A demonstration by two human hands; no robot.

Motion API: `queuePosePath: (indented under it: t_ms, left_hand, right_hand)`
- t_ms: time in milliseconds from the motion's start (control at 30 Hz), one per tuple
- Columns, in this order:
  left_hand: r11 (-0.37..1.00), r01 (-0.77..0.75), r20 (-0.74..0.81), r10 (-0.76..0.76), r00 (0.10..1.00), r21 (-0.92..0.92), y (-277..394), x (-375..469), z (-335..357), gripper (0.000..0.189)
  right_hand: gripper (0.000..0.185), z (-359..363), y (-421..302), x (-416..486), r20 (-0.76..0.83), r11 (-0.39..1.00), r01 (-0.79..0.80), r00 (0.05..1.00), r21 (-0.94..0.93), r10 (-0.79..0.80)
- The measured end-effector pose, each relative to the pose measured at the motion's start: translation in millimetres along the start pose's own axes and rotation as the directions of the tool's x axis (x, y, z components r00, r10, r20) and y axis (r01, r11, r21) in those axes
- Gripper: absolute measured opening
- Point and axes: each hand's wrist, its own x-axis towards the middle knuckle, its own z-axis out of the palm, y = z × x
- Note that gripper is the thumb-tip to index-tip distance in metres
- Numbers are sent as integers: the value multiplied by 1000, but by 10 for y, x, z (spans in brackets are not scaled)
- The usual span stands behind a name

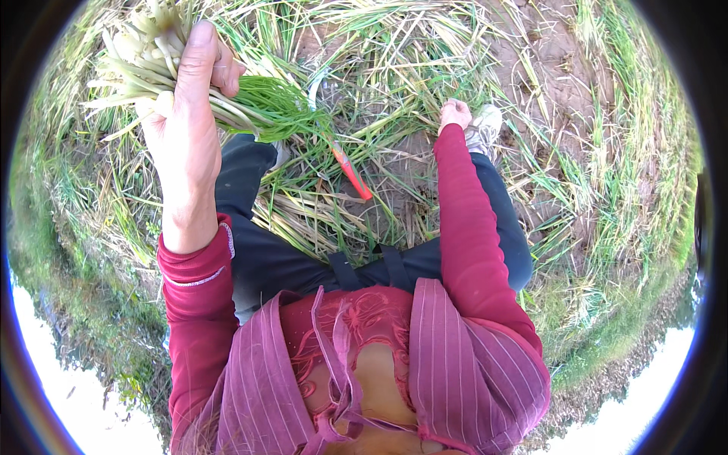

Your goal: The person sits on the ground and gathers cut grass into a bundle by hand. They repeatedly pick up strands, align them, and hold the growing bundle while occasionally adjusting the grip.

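Note:
My left hand (pixel 190 114) is raised at the upper left, its fingers wrapped around a thick bunch of grass-like stalks (pixel 153 54). The pale, bulky stem ends point left and up, while the thin green leaves (pixel 273 108) trail off to the right. Below the leaf tips a sickle lies on the ground; its orange-red handle (pixel 352 173) shows clearly, and its pale curved blade (pixel 314 91) is partly covered by leaves. My right hand (pixel 455 116) is low by my right shoe (pixel 485 128), fingers curled inward; whether anything is in them is hidden.
Cut straw and green blades (pixel 398 51) litter the brown soil (pixel 523 57) ahead of me. Taller grass (pixel 654 142) stands at the right. My bent legs in dark trousers (pixel 250 222) frame the ground between my feet.

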Motion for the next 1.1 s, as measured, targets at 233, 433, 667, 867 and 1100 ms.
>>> queuePosePath:
  t_ms: [233, 433, 667, 867, 1100]
  left_hand:
    - [999, 35, 14, -35, 999, 31, -17, 4, 112, 16]
    - [990, 40, 22, -43, 999, 132, -42, 17, 142, 21]
    - [995, 39, 59, -45, 997, 97, -25, -4, 210, 20]
    - [998, 47, 68, -50, 996, 48, -19, -13, 212, 18]
    - [989, 87, 22, -91, 996, 116, -2, -40, 177, 19]
  right_hand:
    - [24, 307, 53, 339, -171, 917, -146, 981, -371, 87]
    - [18, 319, 26, 268, -8, 987, -91, 996, -136, 90]
    - [7, 493, -256, -655, 346, 985, -115, 936, 127, 65]
    - [16, 562, -269, -670, 484, 981, 137, 873, -138, -54]
    - [9, 325, -370, 16, -25, 873, 230, 964, -430, -266]
